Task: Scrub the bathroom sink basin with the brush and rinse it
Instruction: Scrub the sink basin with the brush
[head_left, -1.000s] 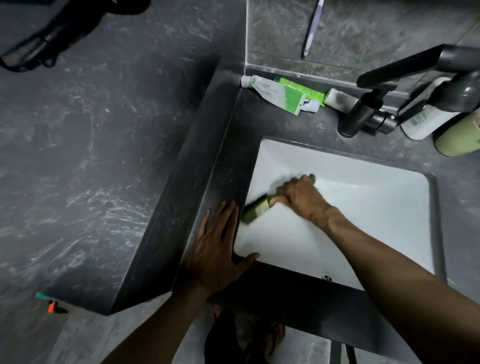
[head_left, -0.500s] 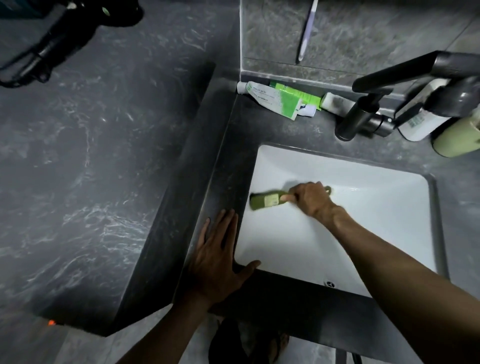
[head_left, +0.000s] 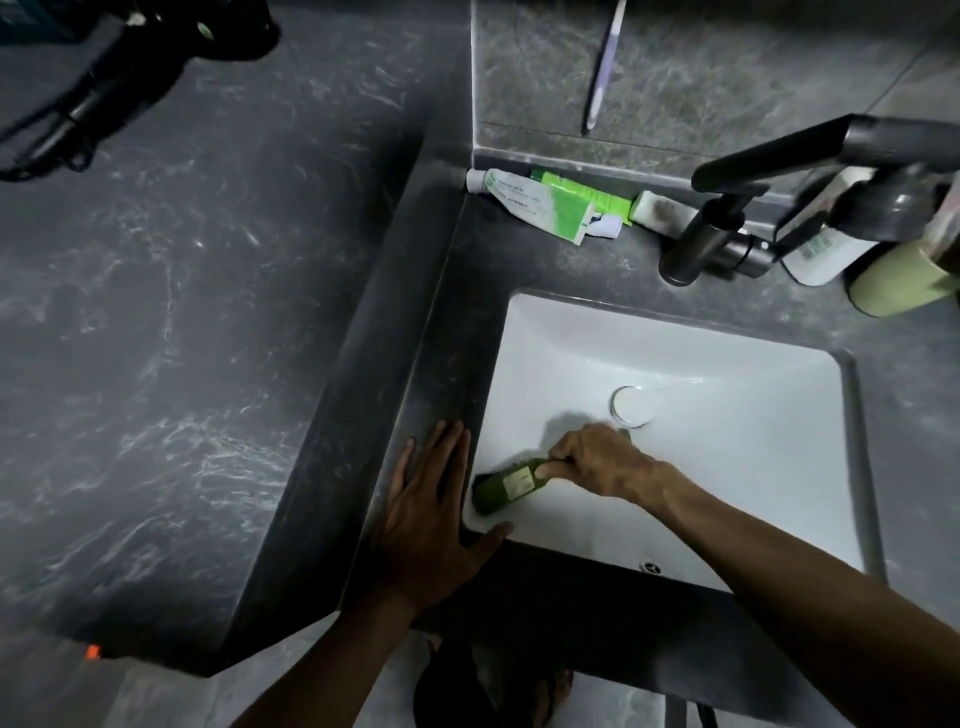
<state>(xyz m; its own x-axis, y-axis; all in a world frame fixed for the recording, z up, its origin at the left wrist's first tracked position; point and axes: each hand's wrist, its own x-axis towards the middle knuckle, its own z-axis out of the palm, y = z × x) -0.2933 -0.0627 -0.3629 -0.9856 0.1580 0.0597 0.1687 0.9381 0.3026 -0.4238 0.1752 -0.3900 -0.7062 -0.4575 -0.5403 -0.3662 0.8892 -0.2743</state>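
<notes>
Head view: the right hand (head_left: 597, 460), fingers curled round the green brush (head_left: 506, 486), has dragged it down the basin (head_left: 727, 415) into the near left corner. The left hand (head_left: 431, 519) stays flat on the tabletop (head_left: 467, 312). Scrubbing is likely ongoing, with the rinse still to come.

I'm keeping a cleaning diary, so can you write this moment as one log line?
step: scrub | right hand: grips green brush in white basin, near-left corner | left hand: flat on counter

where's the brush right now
In the head view, the brush is in the near-left corner of the basin, gripped by the right hand, just right of the left hand resting on the counter.
</notes>
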